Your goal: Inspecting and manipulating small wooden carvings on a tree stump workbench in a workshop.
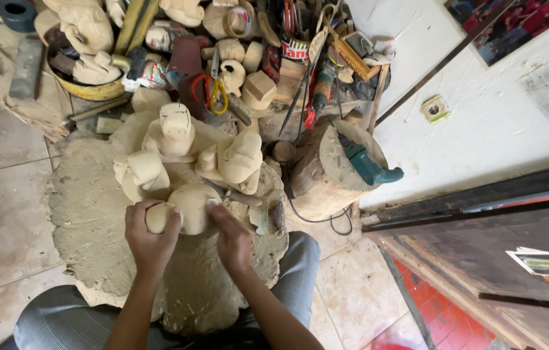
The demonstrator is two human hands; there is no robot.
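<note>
Down by my knees, both of my hands meet on 1 pale wooden carving, a rounded blank resting on the sawdust-caked stump between my legs. My left hand curls its fingers snugly around the knob at the carving's left end, wrapped and holding it. My right hand presses against the carving's right side, fingers close together and bent toward the wood; whether it also pinches a small tool I cannot tell. Just beyond the carving stand 3 more rough figures, grouped upright on the same stump and near or touching one another. To the right, a round log carries a teal power tool with its cord trailing to the tiles. Farther off, a yellow bowl holds more carved pieces, and orange-handled scissors lie among a heap of tools by the white wall.
</note>
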